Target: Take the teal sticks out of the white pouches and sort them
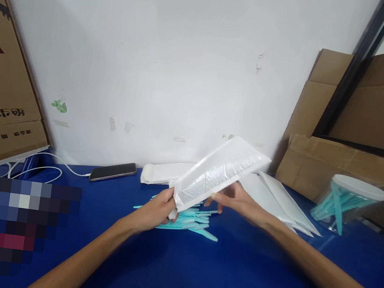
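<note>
Head view. White wall point(189, 58) fills the upper frame, scuffed, with torn tape bits and a green scrap point(59, 106) at left. Blue tabletop point(168, 273) across the lower frame. Printed cardboard box point(4, 91) at the left edge, its lettering upside down; more brown cardboard point(337, 165) at right, by a dark metal post point(354, 66).

Centre: white padded mailer point(216, 173) held off the table, tilted, rising toward the right. Left hand point(158, 210) pinches its lower-left end, fingers closed on it. Right hand point(234, 199) at its lower edge, right of centre; fingers bent, slightly parted. Whether they grip the mailer, cannot tell.

Beneath mailer and hands, a loose pile of teal plastic pieces point(186, 223), slim, mostly lying crosswise; exact type unclear. Behind, near the wall, a flat white packet point(165, 172), partly hidden by the mailer. Right of centre, more white mailers point(283, 201) lie overlapping, partly behind the right forearm.

Left of centre, a dark-screened phone point(113, 172) lies flat, white cable point(69, 165) plugged into its left end. Right side, a clear container point(325, 204) with a white round top point(359, 187), teal pieces showing within. Lower left pixelated, unreadable.
</note>
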The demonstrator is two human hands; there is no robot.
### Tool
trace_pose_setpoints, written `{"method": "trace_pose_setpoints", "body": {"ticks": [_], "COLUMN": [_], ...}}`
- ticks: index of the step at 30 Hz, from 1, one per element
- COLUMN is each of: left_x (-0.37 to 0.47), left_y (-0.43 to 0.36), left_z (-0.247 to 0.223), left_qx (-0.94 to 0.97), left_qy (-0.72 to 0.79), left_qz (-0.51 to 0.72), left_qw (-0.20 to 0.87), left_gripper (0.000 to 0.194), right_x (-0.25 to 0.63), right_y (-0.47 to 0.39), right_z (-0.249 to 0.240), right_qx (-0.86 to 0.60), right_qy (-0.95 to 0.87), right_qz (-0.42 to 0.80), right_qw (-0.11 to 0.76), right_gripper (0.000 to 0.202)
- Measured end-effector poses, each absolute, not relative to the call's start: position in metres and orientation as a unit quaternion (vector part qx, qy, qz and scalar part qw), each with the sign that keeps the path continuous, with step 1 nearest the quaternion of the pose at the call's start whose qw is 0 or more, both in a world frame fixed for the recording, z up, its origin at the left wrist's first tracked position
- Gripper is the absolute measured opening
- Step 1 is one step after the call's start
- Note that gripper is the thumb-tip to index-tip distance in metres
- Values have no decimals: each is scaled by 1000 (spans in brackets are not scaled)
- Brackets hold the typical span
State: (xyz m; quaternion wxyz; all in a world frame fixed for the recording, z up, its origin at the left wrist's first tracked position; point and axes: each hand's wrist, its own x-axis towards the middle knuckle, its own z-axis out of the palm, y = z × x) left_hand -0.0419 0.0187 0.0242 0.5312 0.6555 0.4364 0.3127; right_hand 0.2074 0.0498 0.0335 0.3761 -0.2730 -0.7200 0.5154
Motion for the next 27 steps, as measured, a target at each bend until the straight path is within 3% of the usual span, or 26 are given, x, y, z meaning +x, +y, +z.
{"method": "trace_pose_setpoints", "body": {"ticks": [3,6,19,27], "left_x": [-38,-33,-36,-39], "left_y": [16,14,17,23], "left_z": [21,18,26,22], "left_qx": [676,683,594,537], "left_qy": [437,433,351,297], "left_qz": [304,306,349,400], "left_qw": [510,502,634,681], "left_gripper": [37,35,58,46], "right_x": [205,202,207,208], "right_y": [43,37,52,56], "right_z": [32,35,23,22], "right_qx": [-288,-305,-261,-251], "right_qy": [-736,-738,-608,-554], "right_qz": [504,496,626,661], "right_qw": [349,340,413,439], "right_gripper": [20,15,15,27]}}
